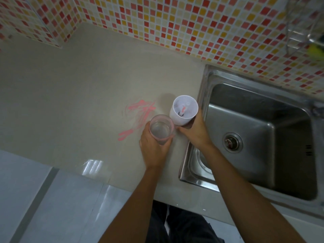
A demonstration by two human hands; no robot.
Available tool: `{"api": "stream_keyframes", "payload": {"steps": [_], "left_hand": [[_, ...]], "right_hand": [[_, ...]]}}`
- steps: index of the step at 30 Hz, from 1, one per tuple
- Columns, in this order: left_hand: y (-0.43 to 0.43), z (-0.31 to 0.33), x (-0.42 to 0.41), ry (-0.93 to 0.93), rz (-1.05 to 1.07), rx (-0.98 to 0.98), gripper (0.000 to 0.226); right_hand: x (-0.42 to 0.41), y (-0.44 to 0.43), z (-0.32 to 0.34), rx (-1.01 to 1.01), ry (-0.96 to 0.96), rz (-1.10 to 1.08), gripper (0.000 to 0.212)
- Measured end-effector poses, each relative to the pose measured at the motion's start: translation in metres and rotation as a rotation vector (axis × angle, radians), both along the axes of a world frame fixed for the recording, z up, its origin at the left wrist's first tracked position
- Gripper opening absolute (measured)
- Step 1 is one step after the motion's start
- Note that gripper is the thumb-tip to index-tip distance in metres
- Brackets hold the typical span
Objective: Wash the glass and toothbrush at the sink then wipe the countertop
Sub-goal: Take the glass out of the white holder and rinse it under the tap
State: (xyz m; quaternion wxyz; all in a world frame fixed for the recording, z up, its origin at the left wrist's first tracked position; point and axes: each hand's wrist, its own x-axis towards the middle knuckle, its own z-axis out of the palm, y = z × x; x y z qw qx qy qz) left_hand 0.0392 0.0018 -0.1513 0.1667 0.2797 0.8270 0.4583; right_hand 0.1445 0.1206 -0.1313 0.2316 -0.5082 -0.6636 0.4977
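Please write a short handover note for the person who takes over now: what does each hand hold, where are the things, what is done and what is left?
Left hand: gripping the pink glass, some clear liquid inside, on the countertop.
Right hand: gripping the white cup beside the sink; something pink and white lies inside, probably the toothbrush, too blurred to confirm.
Done: nothing visibly washed.
Left: wash both at the sink, which looks dry; wipe the pink smear off the countertop.
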Motion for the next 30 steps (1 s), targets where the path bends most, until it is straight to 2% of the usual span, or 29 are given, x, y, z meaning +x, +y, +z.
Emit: {"api": "stream_keyframes", "payload": {"steps": [2, 3, 6, 12, 16, 19, 24, 30], "left_hand": [[0.0, 0.001, 0.0, 0.01, 0.006, 0.009, 0.089], [-0.001, 0.0, 0.0, 0.002, 0.002, 0.014, 0.089], [-0.003, -0.002, 0.0, -0.025, -0.006, 0.03, 0.09], [-0.018, 0.008, 0.02, -0.032, -0.099, 0.09, 0.085], [-0.016, 0.02, 0.068, -0.04, -0.305, 0.119, 0.074], [0.003, 0.019, 0.104, -0.003, -0.497, 0.058, 0.078], [0.034, 0.014, 0.156, 0.212, -0.754, -0.085, 0.066], [0.062, 0.001, 0.187, 0.609, -0.862, -0.272, 0.066]], "right_hand": [[0.011, -0.01, 0.006, 0.013, -0.041, -0.008, 0.115], [0.02, -0.019, 0.01, 0.046, -0.09, -0.028, 0.112], [0.062, -0.055, 0.01, 0.169, -0.309, -0.053, 0.095], [0.178, -0.105, -0.027, 0.175, -0.651, 0.1, 0.077], [0.229, -0.098, -0.031, 0.181, -0.802, 0.064, 0.081], [0.259, -0.083, -0.034, 0.123, -0.838, 0.049, 0.083], [0.317, -0.058, -0.039, 0.063, -0.914, 0.01, 0.078], [0.34, -0.049, -0.042, 0.041, -0.946, 0.03, 0.077]]}}
